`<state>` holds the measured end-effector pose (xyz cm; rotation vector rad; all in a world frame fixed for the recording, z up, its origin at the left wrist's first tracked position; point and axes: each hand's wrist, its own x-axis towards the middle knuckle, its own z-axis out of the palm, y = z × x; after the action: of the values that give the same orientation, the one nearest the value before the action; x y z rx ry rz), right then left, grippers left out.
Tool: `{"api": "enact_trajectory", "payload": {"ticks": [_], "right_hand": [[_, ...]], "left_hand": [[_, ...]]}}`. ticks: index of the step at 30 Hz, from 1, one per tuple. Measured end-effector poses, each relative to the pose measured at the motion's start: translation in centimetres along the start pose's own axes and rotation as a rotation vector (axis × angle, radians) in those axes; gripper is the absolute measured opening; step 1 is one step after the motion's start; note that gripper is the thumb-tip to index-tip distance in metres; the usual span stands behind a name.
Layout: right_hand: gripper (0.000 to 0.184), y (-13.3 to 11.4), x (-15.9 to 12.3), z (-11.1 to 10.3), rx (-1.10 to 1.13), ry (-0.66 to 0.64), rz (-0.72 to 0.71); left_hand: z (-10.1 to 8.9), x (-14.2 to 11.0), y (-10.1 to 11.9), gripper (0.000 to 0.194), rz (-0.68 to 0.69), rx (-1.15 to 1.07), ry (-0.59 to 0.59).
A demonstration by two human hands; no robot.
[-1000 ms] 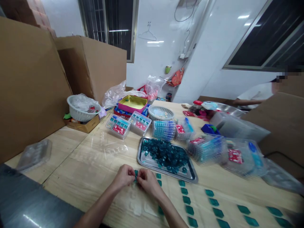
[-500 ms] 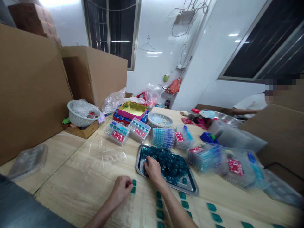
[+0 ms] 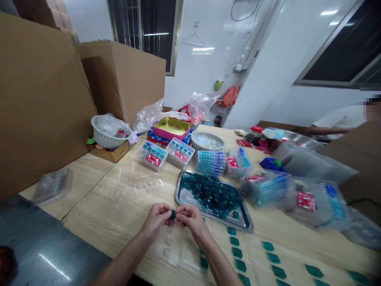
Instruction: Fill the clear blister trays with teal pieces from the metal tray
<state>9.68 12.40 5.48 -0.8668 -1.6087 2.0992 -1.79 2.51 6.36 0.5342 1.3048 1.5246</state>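
My left hand (image 3: 154, 219) and my right hand (image 3: 190, 219) met in front of me, their fingertips closed in a narrow pinch on a small teal faceted piece (image 3: 173, 215). My fingers hid most of it, so I could not tell its full shape. As I judged it, the step in hand was working this single piece between both hands, and the next move called for keeping both pinches firm, since so small a piece could easily slip.

Directly below my grip, a clear moulded plastic sheet (image 3: 172, 250) lay on the pale wooden table (image 3: 89, 190). Just ahead and to the right, a rectangular steel tray (image 3: 190, 206) held a heap of loose teal pieces (image 3: 211, 194). Flat teal pieces in spaced rows (image 3: 236, 252) ran off to the right of my grip, nearer to me than the tray. Farther ahead, beyond the tray, stood clear plastic boxes with red labels (image 3: 153, 155). Well to the left of my hands sat a white plastic basket (image 3: 110, 133) before brown cardboard boxes (image 3: 125, 79). Far off to the right, a person in a white shirt (image 3: 336, 119) stood apart from me.
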Motion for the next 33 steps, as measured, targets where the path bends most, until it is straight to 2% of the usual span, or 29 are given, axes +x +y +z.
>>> {"api": "enact_trajectory", "payload": {"ticks": [4, 7, 12, 16, 19, 23, 27, 33], "right_hand": [[0.006, 1.6, -1.1, 0.3, -0.140, -0.051, 0.026], [0.008, 2.5, -1.6, 0.7, -0.305, -0.032, 0.031], [0.020, 1.8, -2.2, 1.4, -0.770, 0.091, -0.139], [0.023, 0.9, -1.9, 1.2, -0.936, 0.100, -0.188], [0.021, 0.5, -1.4, 0.9, -0.939, 0.038, -0.187], [0.015, 0.4, -1.1, 0.9, -0.871, 0.058, -0.136], [0.010, 1.6, -0.8, 0.9, -0.693, 0.075, -0.069], [0.011, 3.4, -0.5, 0.6, -0.407, 0.013, 0.009]], "left_hand": [[-0.9, -0.8, -1.5, 0.018, -0.015, 0.270, 0.018], [-1.2, -1.1, -2.4, 0.007, 0.067, 0.557, 0.047], [-0.7, -1.4, -3.0, 0.012, 0.187, 0.941, 0.155], [-0.5, -1.2, -3.4, 0.017, 0.248, 1.011, 0.161], [-0.6, -0.9, -3.5, 0.018, 0.245, 0.912, 0.135], [-0.7, -0.8, -3.5, 0.017, 0.214, 0.829, 0.116], [-0.8, -1.0, -3.5, 0.016, 0.210, 0.830, 0.118], [-0.7, -1.1, -3.6, 0.021, 0.161, 0.756, 0.126]]}}
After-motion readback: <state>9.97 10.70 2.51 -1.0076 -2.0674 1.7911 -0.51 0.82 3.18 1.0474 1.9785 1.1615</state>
